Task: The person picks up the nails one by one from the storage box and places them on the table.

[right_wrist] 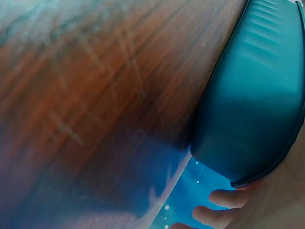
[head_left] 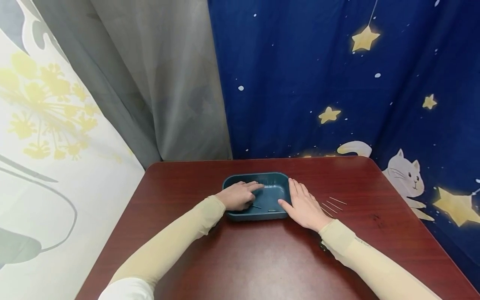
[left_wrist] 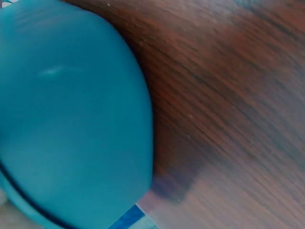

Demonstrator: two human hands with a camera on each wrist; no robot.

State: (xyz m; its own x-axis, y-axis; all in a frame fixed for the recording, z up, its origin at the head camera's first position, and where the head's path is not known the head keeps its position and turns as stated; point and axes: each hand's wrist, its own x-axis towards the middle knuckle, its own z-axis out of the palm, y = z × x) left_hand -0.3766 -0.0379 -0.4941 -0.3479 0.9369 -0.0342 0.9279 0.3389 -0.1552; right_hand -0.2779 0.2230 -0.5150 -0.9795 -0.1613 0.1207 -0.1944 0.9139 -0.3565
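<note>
A dark teal rectangular plastic tub (head_left: 256,217) sits on the table in the head view. My left hand (head_left: 237,196) reaches over its left end, the forefinger stretched across the inside and lower fingers bent, partly hidden. A thin stick (head_left: 256,206) shows beside those bent fingers; whether they touch it is unclear. Another thin dark stick (head_left: 276,211) lies along the near inner side. Flat and with straight fingers, my right hand (head_left: 304,205) rests against the right rim, thumb over the edge. Both wrist views show the tub's outer wall (left_wrist: 81,114), with right-hand fingers (right_wrist: 224,198) at its rim.
Several thin pale sticks (head_left: 331,206) lie on the table right of my right hand. The reddish-brown wooden table (head_left: 262,258) ends at a blue star-patterned curtain (head_left: 292,83) and a grey curtain (head_left: 165,83) behind it.
</note>
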